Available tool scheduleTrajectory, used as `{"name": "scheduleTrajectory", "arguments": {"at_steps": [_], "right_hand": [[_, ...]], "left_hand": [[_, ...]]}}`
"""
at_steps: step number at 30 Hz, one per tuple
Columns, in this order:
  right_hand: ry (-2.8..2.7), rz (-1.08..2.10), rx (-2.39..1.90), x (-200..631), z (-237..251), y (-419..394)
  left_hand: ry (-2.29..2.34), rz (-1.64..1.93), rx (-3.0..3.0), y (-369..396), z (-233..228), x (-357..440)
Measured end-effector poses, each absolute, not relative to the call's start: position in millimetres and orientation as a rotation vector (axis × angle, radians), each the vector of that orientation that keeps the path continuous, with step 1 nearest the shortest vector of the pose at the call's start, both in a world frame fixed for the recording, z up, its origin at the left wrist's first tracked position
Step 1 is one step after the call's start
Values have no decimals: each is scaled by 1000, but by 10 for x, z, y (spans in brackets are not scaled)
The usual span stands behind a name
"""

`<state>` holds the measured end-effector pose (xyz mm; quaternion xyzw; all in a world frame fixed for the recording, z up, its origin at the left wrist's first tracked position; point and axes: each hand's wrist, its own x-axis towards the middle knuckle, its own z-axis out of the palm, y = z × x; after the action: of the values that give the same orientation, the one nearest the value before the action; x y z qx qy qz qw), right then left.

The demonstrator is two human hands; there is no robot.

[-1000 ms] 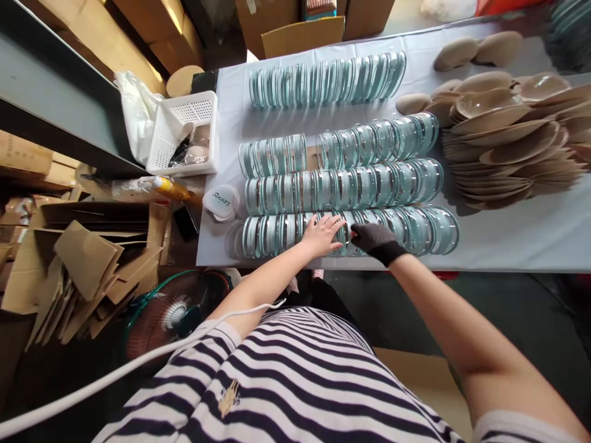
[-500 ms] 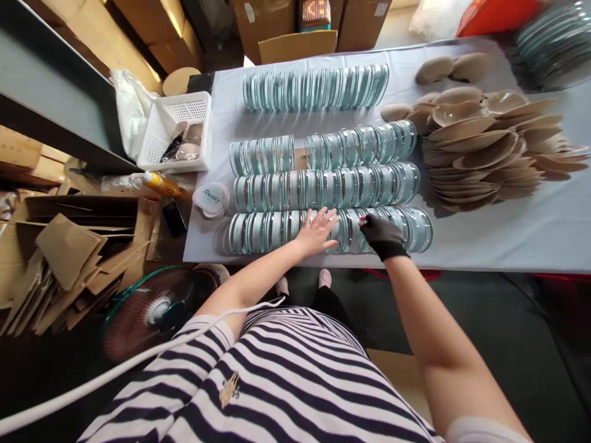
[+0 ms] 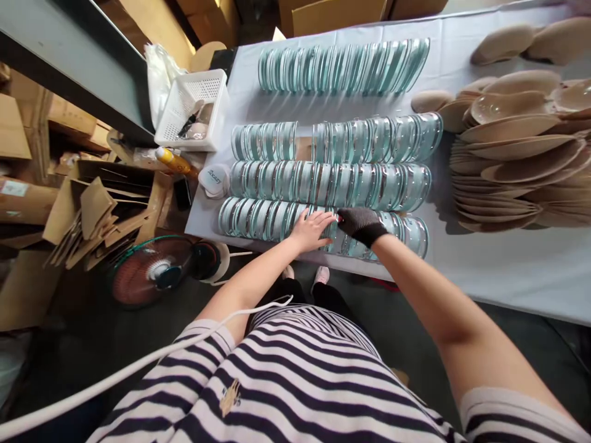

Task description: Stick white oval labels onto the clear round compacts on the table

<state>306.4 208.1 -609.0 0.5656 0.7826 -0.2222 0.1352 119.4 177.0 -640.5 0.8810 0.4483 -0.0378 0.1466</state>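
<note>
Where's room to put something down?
Bare cloth lies in front of the brown stack, right of the clear front row; a strip runs between the back two rows. It's crowded where the left hand and right hand touch the front row.

A striped shirt (image 3: pixel 286 369), dark glove (image 3: pixel 361 225) and apparently pink shoes (image 3: pixel 322 275) are worn.

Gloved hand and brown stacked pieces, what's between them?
In the head view: right ends of the two nearest glassy rows, then a strip of pale tablecloth.

Clear round packs (image 3: pixel 258 219), on edge, in rows
</note>
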Motion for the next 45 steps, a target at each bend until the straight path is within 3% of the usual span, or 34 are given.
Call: {"name": "scheduleTrajectory", "arguments": {"at_steps": [5,9,15,19,22,26,31,35,38,42,45], "right_hand": [[2157,-861,1862,2978,-6579,966],[2163,-1008,1862,2994,-6783,728],[2043,-694,2148,3608,-6215,1677],[1995,-802,1606,3612,-6010,2468],[2055,-709,1401,3488,-5951,2553],[2234,-602,1522,3528,-5999,1869],[2109,-837,1823,3603,-6611,820],[2118,-984,1907,3534,-7005,503],[2137,-956,1916,3640,-6849,649],[1988,-625,2237,4002,-6330,1435],[1895,-755,1884,4133,-6103,2152]], "left_hand": [[1289,-133,2516,1765,-6395,1189],[1303,-146,2505,1755,-6352,1184],[1268,-16,2553,1713,-6313,1570],[1278,-85,2529,1710,-6383,1811],[1272,-100,2544,1726,-6420,1824],[1275,-72,2547,1732,-6431,1799],[1282,-68,2550,1700,-6446,1808],[1296,-108,2542,1668,-6401,1784],[1294,-95,2559,1660,-6335,1856],[1145,-70,2625,1683,-6316,2140],[1126,-119,2603,1709,-6373,2322]]}}
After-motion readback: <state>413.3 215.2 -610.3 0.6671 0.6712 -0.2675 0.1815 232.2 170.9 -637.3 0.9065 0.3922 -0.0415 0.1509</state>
